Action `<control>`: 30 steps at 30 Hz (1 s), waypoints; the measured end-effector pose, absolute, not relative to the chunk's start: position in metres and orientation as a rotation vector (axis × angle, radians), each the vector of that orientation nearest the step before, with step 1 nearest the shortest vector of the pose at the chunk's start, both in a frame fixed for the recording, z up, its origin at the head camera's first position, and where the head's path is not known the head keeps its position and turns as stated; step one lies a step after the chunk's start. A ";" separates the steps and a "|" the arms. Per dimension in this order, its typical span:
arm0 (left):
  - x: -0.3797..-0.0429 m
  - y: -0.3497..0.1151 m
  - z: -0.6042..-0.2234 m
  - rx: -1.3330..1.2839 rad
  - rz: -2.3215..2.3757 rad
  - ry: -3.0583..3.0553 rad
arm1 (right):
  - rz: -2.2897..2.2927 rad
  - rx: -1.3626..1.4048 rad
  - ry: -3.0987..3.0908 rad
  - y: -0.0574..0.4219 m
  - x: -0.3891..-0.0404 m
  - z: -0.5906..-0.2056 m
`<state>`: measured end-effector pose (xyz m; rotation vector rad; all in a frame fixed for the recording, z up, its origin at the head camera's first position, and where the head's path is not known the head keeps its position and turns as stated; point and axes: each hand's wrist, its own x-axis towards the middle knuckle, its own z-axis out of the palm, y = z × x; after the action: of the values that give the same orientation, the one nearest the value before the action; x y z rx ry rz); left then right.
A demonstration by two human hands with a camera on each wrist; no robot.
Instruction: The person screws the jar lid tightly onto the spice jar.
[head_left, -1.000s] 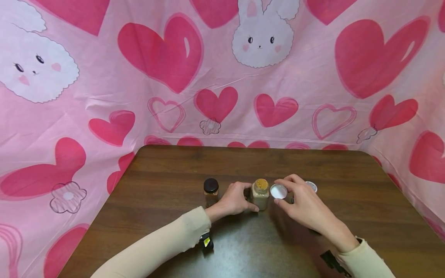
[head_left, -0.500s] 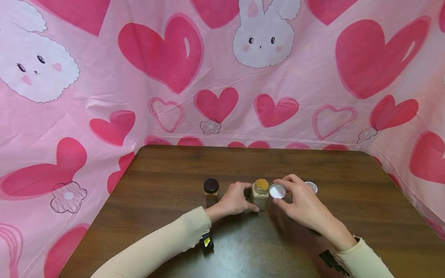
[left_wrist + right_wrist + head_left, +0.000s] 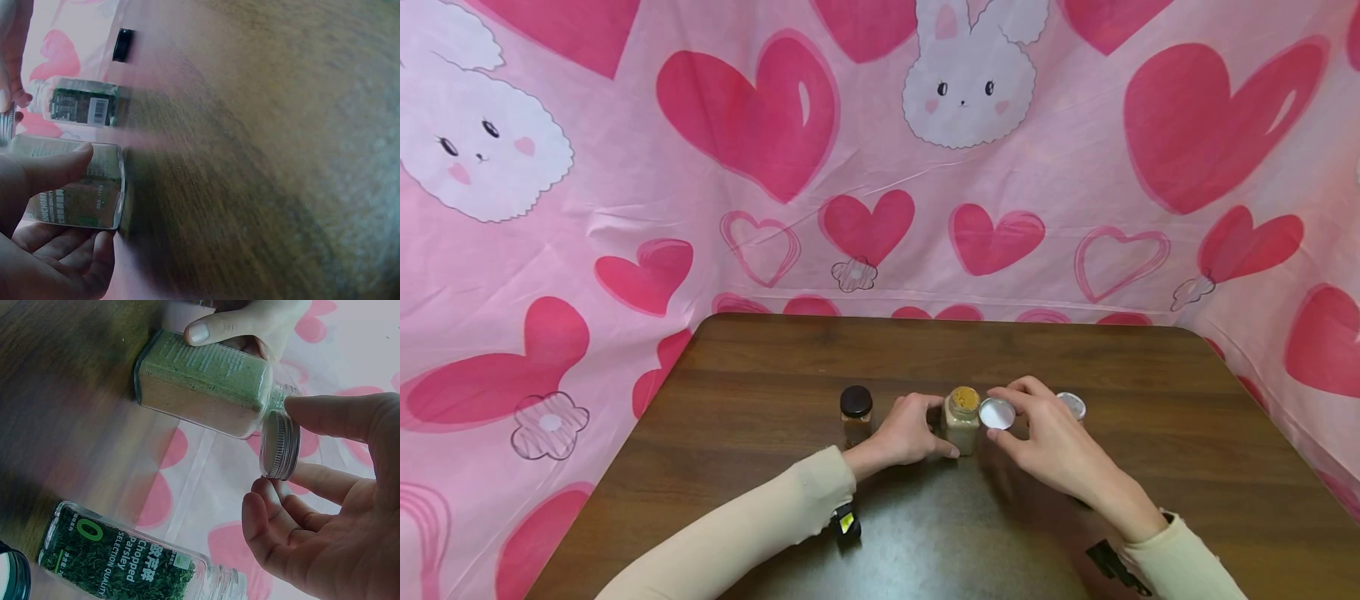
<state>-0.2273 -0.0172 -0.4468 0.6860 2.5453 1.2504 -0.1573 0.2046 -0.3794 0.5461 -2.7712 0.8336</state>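
A square glass jar of yellowish-brown powder [image 3: 961,427] stands uncapped near the middle of the table. My left hand [image 3: 908,429] grips it from the left, the thumb on its near side. Between the thumb and fingertips of my right hand [image 3: 1060,442] is a silver screw lid [image 3: 997,414], tilted so its pale inside faces the head camera. In the right wrist view the lid [image 3: 280,445] is right beside the jar's threaded neck; I cannot tell whether they touch. My right hand partly hides a jar of chopped parsley [image 3: 125,559] in the head view.
A smaller jar with a black cap [image 3: 856,402] stands behind my left wrist. A loose black cap [image 3: 124,45] lies on the wooden table [image 3: 790,350] beyond the parsley jar. Pink heart-printed cloth [image 3: 880,150] hangs behind the table's far edge.
My right hand has moved slightly left with the silver lid, closer to the powder jar's mouth. The left hand and the jar have stayed in place.
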 end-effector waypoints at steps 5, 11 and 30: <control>-0.227 -0.017 -0.447 0.682 1.256 2.545 | 0.844 0.537 -2.780 0.205 -0.158 -0.378; -0.228 -0.017 -0.447 0.691 1.250 2.550 | 0.840 0.542 -2.770 0.205 -0.157 -0.378; -0.227 -0.017 -0.444 0.682 1.249 2.544 | 0.850 0.550 -2.744 0.205 -0.157 -0.376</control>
<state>-0.2266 -0.0166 -0.4438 0.6819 2.5437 1.2488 -0.1571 0.2049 -0.3755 0.5498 -2.7442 0.8501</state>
